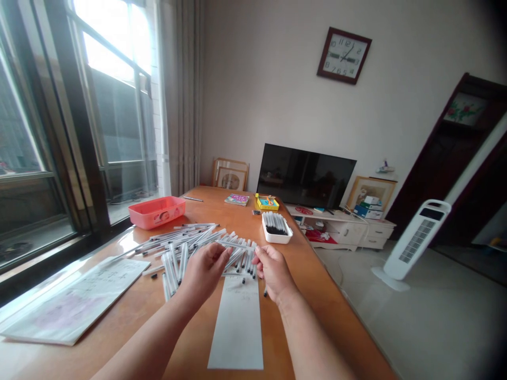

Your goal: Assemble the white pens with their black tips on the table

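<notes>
My left hand (206, 265) is closed in a pinch above the near side of a heap of clear pens (174, 258) with black ends. Across from it, my right hand (274, 268) is also pinched, thumb against fingers. A clear pen (240, 245) lies crosswise between the two sets of fingertips, and both hands seem to grip its ends. Under the hands, more pens rest on the far end of a long white paper strip (237, 332). A small black cap (154, 276) sits by the heap at the left.
A white tray (279, 238) holding pens with black ends stands beyond my right hand. Behind the heap is a pink plastic box (156, 215). A paper pad (75, 303) lies at left, and a yellow box (267, 202) and booklet (236, 199) at the table's far end.
</notes>
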Tool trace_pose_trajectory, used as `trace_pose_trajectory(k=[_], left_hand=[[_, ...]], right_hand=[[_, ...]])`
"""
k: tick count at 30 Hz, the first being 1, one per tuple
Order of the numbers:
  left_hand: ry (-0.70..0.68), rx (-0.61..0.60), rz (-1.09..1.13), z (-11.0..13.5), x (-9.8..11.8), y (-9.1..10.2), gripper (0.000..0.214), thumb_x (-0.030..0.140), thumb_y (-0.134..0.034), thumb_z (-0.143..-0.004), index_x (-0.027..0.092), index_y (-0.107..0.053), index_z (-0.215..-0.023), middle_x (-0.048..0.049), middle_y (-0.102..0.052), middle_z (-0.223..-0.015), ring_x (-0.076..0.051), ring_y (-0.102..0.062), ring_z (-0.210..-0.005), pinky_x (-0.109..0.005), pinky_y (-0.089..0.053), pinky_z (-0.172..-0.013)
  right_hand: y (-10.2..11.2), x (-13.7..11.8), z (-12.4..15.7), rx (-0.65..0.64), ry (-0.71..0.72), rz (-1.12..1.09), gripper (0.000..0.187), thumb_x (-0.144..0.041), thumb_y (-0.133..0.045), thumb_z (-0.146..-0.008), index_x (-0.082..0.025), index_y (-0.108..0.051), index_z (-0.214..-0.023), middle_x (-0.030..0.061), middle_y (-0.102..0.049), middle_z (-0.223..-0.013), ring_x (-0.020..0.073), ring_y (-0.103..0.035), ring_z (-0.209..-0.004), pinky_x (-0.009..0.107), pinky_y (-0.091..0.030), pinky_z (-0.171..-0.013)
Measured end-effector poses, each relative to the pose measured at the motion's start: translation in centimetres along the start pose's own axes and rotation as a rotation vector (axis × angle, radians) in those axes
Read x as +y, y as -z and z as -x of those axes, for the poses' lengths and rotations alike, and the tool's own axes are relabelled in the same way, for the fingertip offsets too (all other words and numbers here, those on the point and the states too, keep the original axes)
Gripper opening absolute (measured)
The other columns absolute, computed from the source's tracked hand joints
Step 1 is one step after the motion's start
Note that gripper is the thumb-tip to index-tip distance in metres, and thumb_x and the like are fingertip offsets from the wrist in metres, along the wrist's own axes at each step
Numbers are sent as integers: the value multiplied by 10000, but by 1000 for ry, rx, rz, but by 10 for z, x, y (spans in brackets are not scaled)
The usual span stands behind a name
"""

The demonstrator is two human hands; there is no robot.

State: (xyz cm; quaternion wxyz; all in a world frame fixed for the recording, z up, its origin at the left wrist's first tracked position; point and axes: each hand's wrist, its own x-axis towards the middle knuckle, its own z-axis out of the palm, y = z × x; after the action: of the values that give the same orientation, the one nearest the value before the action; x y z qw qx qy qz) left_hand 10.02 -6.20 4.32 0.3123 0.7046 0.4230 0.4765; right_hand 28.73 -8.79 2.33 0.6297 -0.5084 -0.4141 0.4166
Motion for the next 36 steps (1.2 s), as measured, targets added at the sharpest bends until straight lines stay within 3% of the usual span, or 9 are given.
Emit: trace_pose_trajectory(k=[3,6,8,16,19,22,25,30,36], left_hand=[[324,-215,439,4,3,-6,318,497,-680,-845,185,-706,-900,-49,-678,-822,-168,-605,-715,-272,-464,-669],[453,-198,863,4,-1,-11,333,359,-723,-852,200,-660,-1137,-71,-706,-1018,-154,-672,-831,-255,-523,-758],[468,-151,999,1,-5,-12,294,279,-714,-867,182,-647,-1136,-84,-715,-1023,-153,-694,-864,-254,-546,-804],[571,-22,993,-6,-14,-10,116,249,-655,-912,137,-647,-942,-57,-710,-770,-122,-705,-679,-189,-567,-616],[553,-37,990,-6,-15,-9,127,258,-670,-902,137,-647,-930,-63,-714,-769,-126,-705,-682,-191,-569,-622],[539,-56,961,-5,-17,-10,171,294,-702,-879,142,-645,-934,-67,-715,-765,-129,-700,-675,-197,-568,-633],[548,-45,927,-5,-20,-11,214,329,-724,-860,145,-641,-932,-61,-708,-748,-119,-686,-643,-191,-555,-622],[553,9,904,-6,-23,-13,248,343,-759,-826,142,-629,-891,-44,-693,-749,-106,-676,-639,-176,-531,-606],[555,-20,887,-6,-21,-12,309,380,-798,-778,149,-615,-870,-38,-685,-737,-112,-673,-643,-181,-511,-599]], right_hand=[[-8,-1,5,-69,-71,-175,320,-473,-701,-786,-181,-569,-786,-11,-571,-668,73,-383,-509,192,-250,-452],[-15,-1,11,-158,-103,-186,321,-459,-721,-788,-173,-576,-767,-3,-574,-666,69,-395,-515,184,-255,-450],[-18,0,14,-189,-91,-151,323,-465,-710,-806,-176,-572,-766,1,-583,-665,74,-404,-517,187,-269,-455],[-25,5,18,-181,184,140,283,-476,-679,-846,-201,-615,-839,-2,-613,-717,121,-503,-600,234,-410,-529],[-26,7,19,-211,55,93,371,-567,-611,-875,-196,-619,-866,31,-654,-780,121,-517,-560,243,-410,-483],[-27,10,18,-248,-80,68,502,-668,-502,-896,-182,-609,-827,40,-637,-689,111,-477,-482,231,-352,-419],[-27,14,17,-271,-66,97,481,-652,-531,-886,-182,-586,-801,12,-610,-636,86,-419,-451,213,-314,-409],[-27,13,17,-219,83,191,372,-559,-677,-814,-197,-590,-822,-1,-619,-709,104,-475,-534,220,-361,-456],[-28,10,20,-238,-59,194,473,-638,-502,-898,-184,-602,-815,35,-642,-699,110,-472,-498,225,-354,-425]])
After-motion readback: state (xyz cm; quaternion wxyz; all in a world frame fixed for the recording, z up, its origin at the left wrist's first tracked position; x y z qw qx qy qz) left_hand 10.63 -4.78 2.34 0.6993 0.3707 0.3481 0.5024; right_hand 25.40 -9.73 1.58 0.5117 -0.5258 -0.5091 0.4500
